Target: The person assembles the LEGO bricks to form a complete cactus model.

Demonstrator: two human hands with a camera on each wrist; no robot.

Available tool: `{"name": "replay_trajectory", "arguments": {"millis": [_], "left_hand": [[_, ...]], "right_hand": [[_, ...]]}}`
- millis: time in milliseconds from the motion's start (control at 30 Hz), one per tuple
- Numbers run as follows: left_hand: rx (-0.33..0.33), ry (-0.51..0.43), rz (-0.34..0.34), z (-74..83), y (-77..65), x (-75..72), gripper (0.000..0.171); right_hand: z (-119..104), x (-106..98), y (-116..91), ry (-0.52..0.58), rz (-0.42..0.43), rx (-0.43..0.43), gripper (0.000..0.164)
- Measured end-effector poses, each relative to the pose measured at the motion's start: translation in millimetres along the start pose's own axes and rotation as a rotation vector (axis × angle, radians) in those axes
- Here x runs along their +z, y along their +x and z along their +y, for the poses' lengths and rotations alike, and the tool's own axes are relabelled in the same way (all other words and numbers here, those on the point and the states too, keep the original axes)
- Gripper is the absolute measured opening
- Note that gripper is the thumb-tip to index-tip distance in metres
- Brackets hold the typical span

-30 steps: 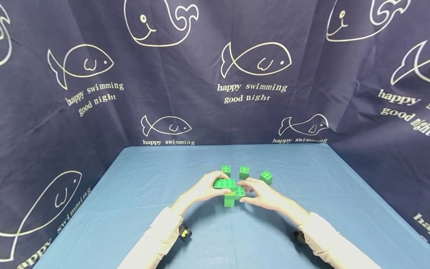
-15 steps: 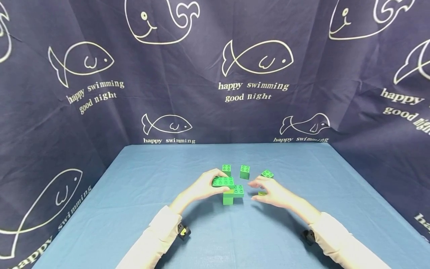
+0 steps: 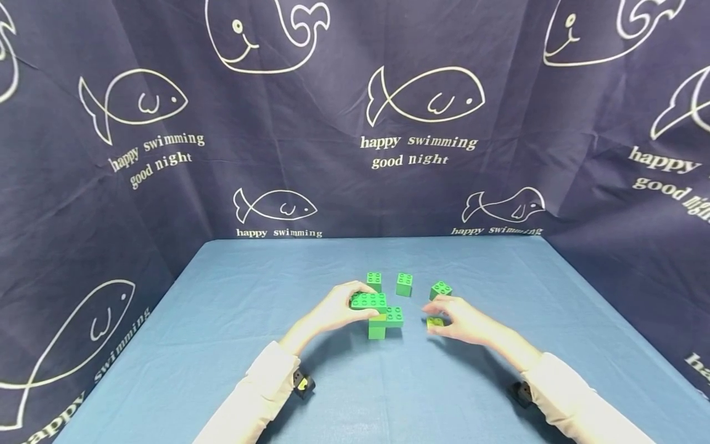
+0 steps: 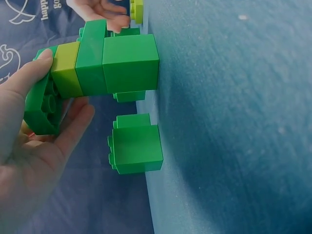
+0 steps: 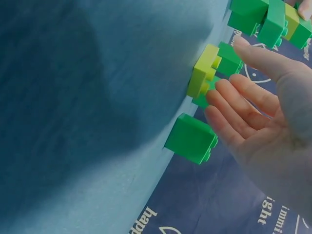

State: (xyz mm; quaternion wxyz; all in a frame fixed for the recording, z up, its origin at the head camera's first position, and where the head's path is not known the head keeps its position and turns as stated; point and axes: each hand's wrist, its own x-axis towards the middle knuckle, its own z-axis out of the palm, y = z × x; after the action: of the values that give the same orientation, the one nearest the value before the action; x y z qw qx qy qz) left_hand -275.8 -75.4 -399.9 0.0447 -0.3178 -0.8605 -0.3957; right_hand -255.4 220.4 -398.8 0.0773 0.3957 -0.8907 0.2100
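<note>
A stack of building bricks (image 3: pixel 377 331) stands near the middle of the table. It has a green base, a green brick jutting out to the right, a yellow-green layer and a long green brick (image 3: pixel 368 300) on top. My left hand (image 3: pixel 339 307) grips that top brick, thumb in front and fingers behind, as the left wrist view shows too. Off to the right, my right hand (image 3: pixel 465 320) reaches over a low yellow-green brick (image 3: pixel 434 322). In the right wrist view its fingers (image 5: pixel 243 105) are loosely extended beside the studs of this brick (image 5: pixel 202 73), thumb apart.
Behind the hands lie three loose green bricks: one behind the stack (image 3: pixel 374 280), another (image 3: pixel 404 284) right of it, and a turned one (image 3: pixel 440 289) just beyond my right hand. A dark blue fish-print curtain (image 3: pixel 344 185) borders the blue tablecloth (image 3: pixel 266 277).
My right hand has left the stack's jutting green brick and moved right to the yellow-green brick, lowering over it. My left hand keeps its grip on the stack, nearly still.
</note>
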Motion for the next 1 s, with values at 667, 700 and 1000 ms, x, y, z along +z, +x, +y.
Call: {"name": "replay_trajectory", "arguments": {"millis": [667, 700, 1000], "left_hand": [[-0.041, -0.04, -0.015, 4.7, 1.2, -2.0, 0.036], [-0.042, -0.041, -0.018, 4.6, 1.4, -2.0, 0.037], [-0.045, -0.044, -0.022, 1.1, 1.6, -2.3, 0.036]], "right_hand": [[7.2, 1.3, -5.7, -0.019, -0.066, 0.115, 0.033], [7.5, 1.4, -5.8, -0.016, -0.066, 0.113, 0.032], [8.8, 3.1, -4.4, -0.004, -0.059, 0.099, 0.024]]}}
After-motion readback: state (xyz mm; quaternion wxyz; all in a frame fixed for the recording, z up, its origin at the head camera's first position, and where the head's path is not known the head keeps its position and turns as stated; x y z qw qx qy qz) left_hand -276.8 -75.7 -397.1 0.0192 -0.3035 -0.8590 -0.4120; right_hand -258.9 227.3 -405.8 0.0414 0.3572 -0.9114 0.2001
